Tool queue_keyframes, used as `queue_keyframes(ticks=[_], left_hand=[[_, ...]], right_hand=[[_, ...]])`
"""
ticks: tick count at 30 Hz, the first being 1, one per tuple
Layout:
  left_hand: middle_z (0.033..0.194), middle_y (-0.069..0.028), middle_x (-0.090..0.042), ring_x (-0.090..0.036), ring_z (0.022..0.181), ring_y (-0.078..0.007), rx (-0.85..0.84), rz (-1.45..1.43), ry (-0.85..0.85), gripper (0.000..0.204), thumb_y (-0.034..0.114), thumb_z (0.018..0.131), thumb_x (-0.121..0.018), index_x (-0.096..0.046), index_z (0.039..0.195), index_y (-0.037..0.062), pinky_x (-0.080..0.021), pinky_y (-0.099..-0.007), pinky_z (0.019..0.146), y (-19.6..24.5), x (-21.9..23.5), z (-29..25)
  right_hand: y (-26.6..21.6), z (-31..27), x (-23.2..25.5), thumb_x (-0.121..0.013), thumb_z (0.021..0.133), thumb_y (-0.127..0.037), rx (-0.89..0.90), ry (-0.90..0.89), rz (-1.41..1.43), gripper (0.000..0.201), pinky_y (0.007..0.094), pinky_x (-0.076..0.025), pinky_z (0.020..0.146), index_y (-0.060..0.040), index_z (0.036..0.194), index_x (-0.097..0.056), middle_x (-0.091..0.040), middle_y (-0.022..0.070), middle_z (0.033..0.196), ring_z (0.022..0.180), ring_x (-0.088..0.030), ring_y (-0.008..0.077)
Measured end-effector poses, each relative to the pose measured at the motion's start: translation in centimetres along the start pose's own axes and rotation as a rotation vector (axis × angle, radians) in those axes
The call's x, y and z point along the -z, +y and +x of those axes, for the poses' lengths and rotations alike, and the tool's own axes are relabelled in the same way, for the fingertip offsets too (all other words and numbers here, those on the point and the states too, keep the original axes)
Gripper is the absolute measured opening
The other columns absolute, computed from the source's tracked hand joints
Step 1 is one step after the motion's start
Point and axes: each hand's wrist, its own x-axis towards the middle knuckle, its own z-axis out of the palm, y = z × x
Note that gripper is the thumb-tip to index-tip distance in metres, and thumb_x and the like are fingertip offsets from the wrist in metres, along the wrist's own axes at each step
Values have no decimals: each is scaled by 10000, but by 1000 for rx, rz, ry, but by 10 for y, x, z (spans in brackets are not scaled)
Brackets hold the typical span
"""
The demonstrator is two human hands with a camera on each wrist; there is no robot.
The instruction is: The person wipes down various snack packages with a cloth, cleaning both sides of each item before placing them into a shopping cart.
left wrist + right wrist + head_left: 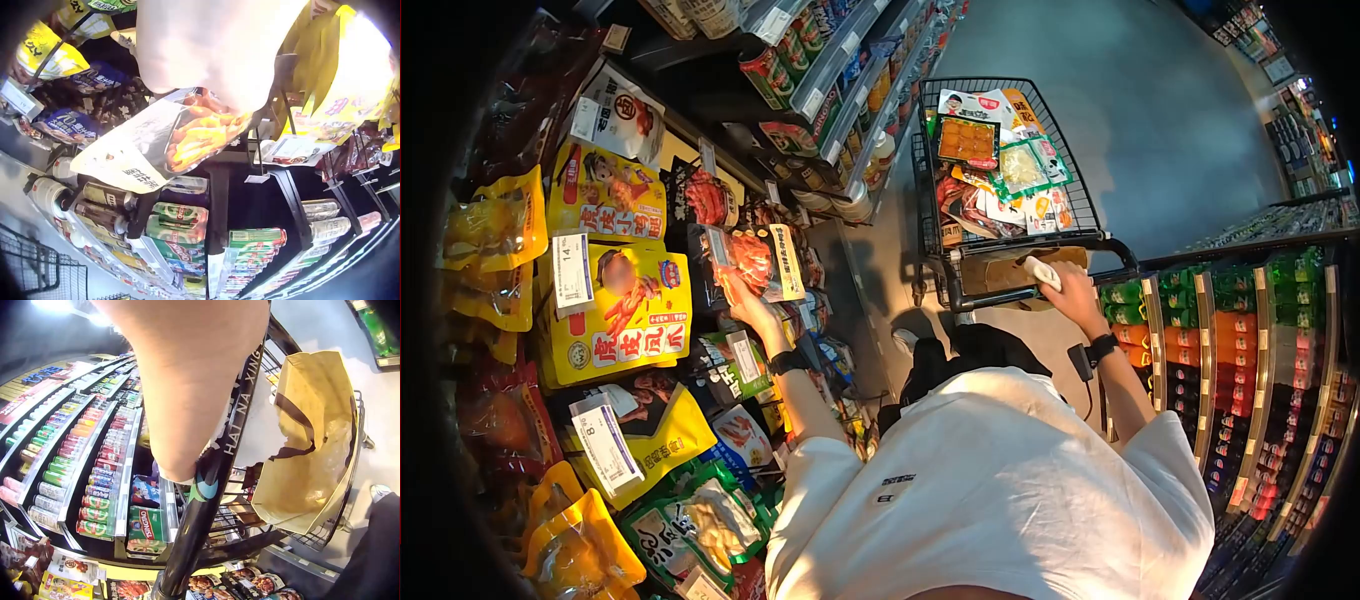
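My left hand [750, 308] is at the shelf on the left and grips a black and cream snack pack [785, 262] by its edge. In the left wrist view, that pack [140, 165] shows a picture of reddish-brown food and dark lettering, and glare washes out the hand [206, 56]. My right hand [1077, 302] holds the handle [203, 469] of a black shopping cart [1090, 205]. A crumpled white tissue-like thing [1042, 270] sticks out at its thumb side. The right fingertips are mostly hidden behind the hand in the right wrist view.
Packaged foods lie in the cart basket, including a tray of orange food [968, 140]. An open brown paper bag [306, 481] sits at the cart's near end. Yellow snack bags [620, 310] hang on the left shelf. Canned drinks [178, 222] line nearby shelves, and bottles [1235, 360] stand on the right.
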Motion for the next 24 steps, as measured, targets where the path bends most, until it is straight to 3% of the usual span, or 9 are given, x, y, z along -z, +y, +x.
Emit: queue_keyframes(ticks=[4, 6, 12, 16, 18, 20, 22, 23, 24], left_hand=[[1182, -89, -669, -629, 1020, -154, 54, 10, -87, 354, 242, 995, -642, -623, 1246, -6, -495, -319, 897, -28, 17, 4], [1117, -66, -679, -629, 984, -148, 47, -21, -122, 301, 198, 988, -643, -636, 1211, -3, -499, -308, 878, 8, -2, -24], [1111, -64, -683, -615, 961, -129, 92, 140, -409, 361, 240, 970, -671, -646, 1202, -35, -492, -280, 849, 18, -22, -77], [1021, -46, -707, -640, 882, -110, 179, 429, -694, 356, 245, 987, -631, -658, 1206, -34, -524, -279, 792, 73, -71, -151], [1022, -75, -730, -663, 903, -125, -7, 487, -772, 310, 208, 1012, -573, -670, 1200, -18, -541, -295, 815, 106, -117, -205], [1090, -83, -715, -658, 979, -158, 240, 491, -1131, 364, 295, 1030, -563, -660, 1204, -9, -540, -328, 845, 104, -144, -234], [1302, -100, -627, -615, 1142, -166, 190, 237, -1093, 557, 284, 953, -661, -470, 1419, 47, -510, -333, 923, 86, -175, -285], [1344, -116, -595, -607, 1163, -179, 104, 215, -1108, 657, 272, 929, -683, -386, 1473, 58, -507, -339, 933, 86, -187, -310], [1387, -133, -562, -599, 1185, -191, 21, 193, -1128, 766, 261, 905, -706, -302, 1527, 69, -504, -345, 944, 89, -198, -332]], right_hand=[[-7, 0, 4, -647, 824, -278, 43, 46, 34, 233, 488, -448, 726, -61, 892, -598, -610, 156, 821, 824, -584, 382], [-2, 1, 2, -647, 815, -296, 30, 1, 69, 253, 484, -457, 740, -76, 940, -644, -644, 147, 841, 833, -606, 369], [23, 22, -2, -614, 947, -395, -133, -207, 448, 414, 449, -526, 800, -28, 1134, -654, -698, 230, 997, 927, -663, 432], [10, 51, 42, -518, 1045, -304, -132, 167, 690, 387, 365, -495, 827, 42, 1200, -600, -688, 177, 993, 889, -625, 230], [0, 66, 66, -554, 1014, -162, -15, 308, 740, 320, 358, -464, 925, 46, 1257, -568, -658, 176, 1109, 1017, -616, 248], [-24, 75, 88, -571, 972, -47, 136, 353, 899, 383, 371, -404, 1041, 36, 1341, -518, -581, 190, 1285, 1184, -564, 283], [-44, 69, 92, -590, 896, 55, 393, 317, 863, 619, 397, -314, 1153, 8, 1480, -389, -394, 234, 1526, 1412, -407, 356], [-54, 60, 95, -609, 898, -39, 432, 87, 923, 681, 432, -253, 1186, -2, 1520, -333, -301, 250, 1587, 1476, -297, 379], [-57, 50, 94, -602, 910, -109, 532, 116, 734, 695, 435, -222, 1198, -5, 1532, -310, -284, 247, 1595, 1486, -270, 378]])
